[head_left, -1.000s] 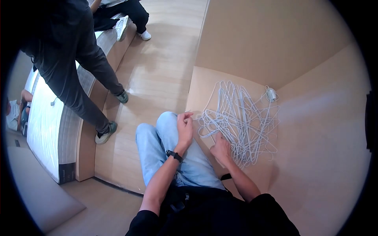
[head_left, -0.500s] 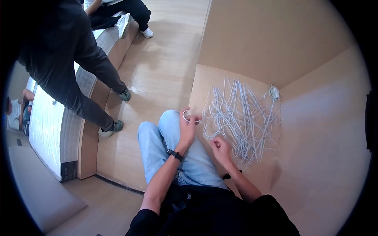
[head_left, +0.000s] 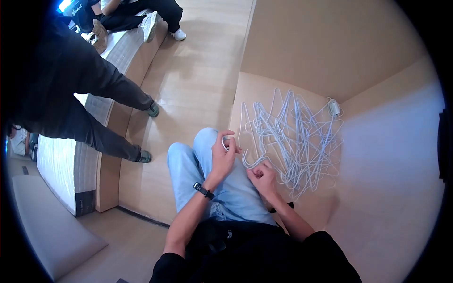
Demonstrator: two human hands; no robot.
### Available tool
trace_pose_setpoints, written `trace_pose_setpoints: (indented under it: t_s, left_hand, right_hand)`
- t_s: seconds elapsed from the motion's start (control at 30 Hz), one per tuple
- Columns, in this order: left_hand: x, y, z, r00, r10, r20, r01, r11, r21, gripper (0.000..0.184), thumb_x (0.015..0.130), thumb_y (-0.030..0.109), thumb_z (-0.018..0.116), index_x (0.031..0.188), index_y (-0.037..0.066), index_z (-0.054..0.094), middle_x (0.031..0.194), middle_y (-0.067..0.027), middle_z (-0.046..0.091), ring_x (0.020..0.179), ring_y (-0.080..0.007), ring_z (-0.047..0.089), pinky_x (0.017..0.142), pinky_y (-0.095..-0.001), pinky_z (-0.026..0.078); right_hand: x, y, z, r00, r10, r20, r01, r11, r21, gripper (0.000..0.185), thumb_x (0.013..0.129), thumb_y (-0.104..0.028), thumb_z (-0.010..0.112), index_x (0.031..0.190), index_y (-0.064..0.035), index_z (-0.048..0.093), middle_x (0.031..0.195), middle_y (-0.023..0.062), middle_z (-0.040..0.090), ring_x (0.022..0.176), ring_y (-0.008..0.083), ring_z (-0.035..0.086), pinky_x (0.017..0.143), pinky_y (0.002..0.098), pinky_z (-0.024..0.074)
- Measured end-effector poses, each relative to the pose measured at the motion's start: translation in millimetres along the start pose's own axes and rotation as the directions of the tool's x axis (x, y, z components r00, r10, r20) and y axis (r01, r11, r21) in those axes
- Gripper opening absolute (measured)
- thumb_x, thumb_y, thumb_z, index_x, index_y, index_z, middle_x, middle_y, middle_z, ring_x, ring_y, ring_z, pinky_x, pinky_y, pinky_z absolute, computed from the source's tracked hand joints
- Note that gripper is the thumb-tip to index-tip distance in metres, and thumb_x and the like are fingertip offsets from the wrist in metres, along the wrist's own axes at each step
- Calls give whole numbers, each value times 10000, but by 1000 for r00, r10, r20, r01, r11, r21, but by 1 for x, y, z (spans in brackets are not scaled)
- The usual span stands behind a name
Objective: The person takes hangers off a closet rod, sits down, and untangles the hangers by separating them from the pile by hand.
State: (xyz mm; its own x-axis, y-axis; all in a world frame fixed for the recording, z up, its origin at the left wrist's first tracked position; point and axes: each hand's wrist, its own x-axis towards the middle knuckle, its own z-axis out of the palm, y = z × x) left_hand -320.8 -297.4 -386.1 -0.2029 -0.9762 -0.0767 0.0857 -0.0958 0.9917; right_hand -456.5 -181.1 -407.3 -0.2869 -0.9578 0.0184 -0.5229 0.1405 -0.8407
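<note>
A tangled heap of white wire hangers (head_left: 302,141) lies on the wooden surface to the right of my knees. My left hand (head_left: 224,153), wearing a black watch, is above my thigh with its fingers curled round a white hanger, its curved hook showing between thumb and fingers. Close to the heap's near left edge, my right hand (head_left: 261,179) is closed at the hooked ends of hangers. A hanger seems pinched in it, though the curled fingers hide the grip.
A white plug-like block with a coiled cord (head_left: 334,108) sits in the far corner, against wooden panels (head_left: 321,47). To the left, a person in dark trousers (head_left: 113,85) stands beside a plastic-wrapped mattress (head_left: 56,160). Other people sit farther back. A grey padded panel (head_left: 52,226) is at lower left.
My right hand has shifted slightly left, toward my left hand. Hangers at the heap's left edge have moved, with hooks now showing beside my right hand. The standing person has shifted left.
</note>
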Motion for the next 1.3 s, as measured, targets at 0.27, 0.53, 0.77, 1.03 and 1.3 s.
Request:
trace_pose_setpoints:
  t_s: [0.27, 0.53, 0.77, 1.03, 1.3]
  left_hand:
    - [-5, -2, -3, 1000, -20, -21, 21, 998, 59, 193, 910, 78, 522, 1082, -2, 486, 634, -69, 620, 643, -116, 636, 591, -257, 507]
    - [-2, 5, 1, 999, 36, -22, -33, 992, 124, 198, 892, 75, 558, 1070, 2, 511, 656, -77, 631, 656, -117, 643, 576, -242, 497]
    - [5, 9, -21, 997, -13, -76, 18, 998, 67, 222, 921, 69, 531, 1121, -3, 465, 687, -51, 584, 696, -132, 625, 688, -274, 537]
    - [1, 0, -31, 994, -8, -110, 14, 999, 49, 210, 918, 61, 534, 1107, 2, 464, 678, -40, 580, 691, -125, 623, 678, -270, 538]
    - [-2, 5, -34, 991, 25, -133, -15, 997, 82, 191, 909, 51, 543, 1079, 1, 472, 674, -51, 598, 675, -138, 625, 651, -269, 524]
  right_hand:
    - [20, -20, -6, 991, -65, 119, 82, 986, -147, 157, 743, -180, 708, 804, -55, 636, 801, 79, 572, 615, 229, 588, 575, 353, 476]
    - [2, -27, -16, 931, -350, 103, 354, 935, -29, 132, 707, -125, 739, 734, -35, 647, 737, 76, 593, 614, 235, 588, 555, 320, 469]
    - [19, -23, -43, 973, -173, -152, 203, 957, 209, 80, 784, -66, 665, 755, -1, 631, 728, 71, 602, 616, 131, 549, 553, 241, 432]
    - [73, 18, -88, 938, 297, -176, -91, 704, 705, 108, 858, -103, 537, 832, -26, 608, 740, 35, 595, 545, 43, 442, 473, 176, 333]
    - [119, 74, -91, 853, 520, 51, -330, 461, 824, 132, 838, -156, 559, 954, -100, 588, 787, -4, 609, 637, 70, 514, 517, 232, 402]
